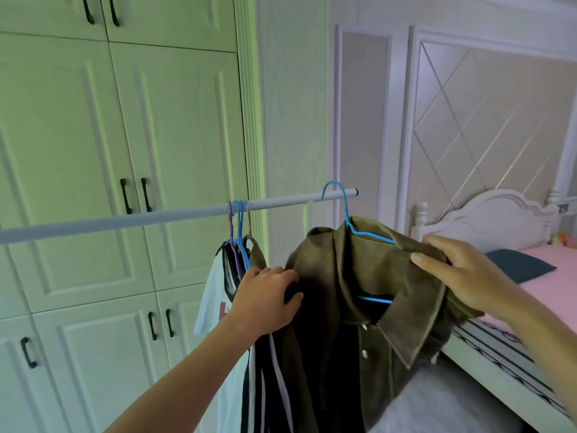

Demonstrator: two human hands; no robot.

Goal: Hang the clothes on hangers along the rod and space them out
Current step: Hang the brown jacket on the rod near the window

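Left hand (268, 300) grips jacket's left shoulder. Right hand (462, 276) clasps right shoulder of olive jacket (349, 292), collar toward viewer. Blue hanger (359, 226) hooked near rod's right end. Rod (140, 218) runs left-right; bunched hangers (239, 226) mid-rod, nearer left hand. Spacing not yet done.
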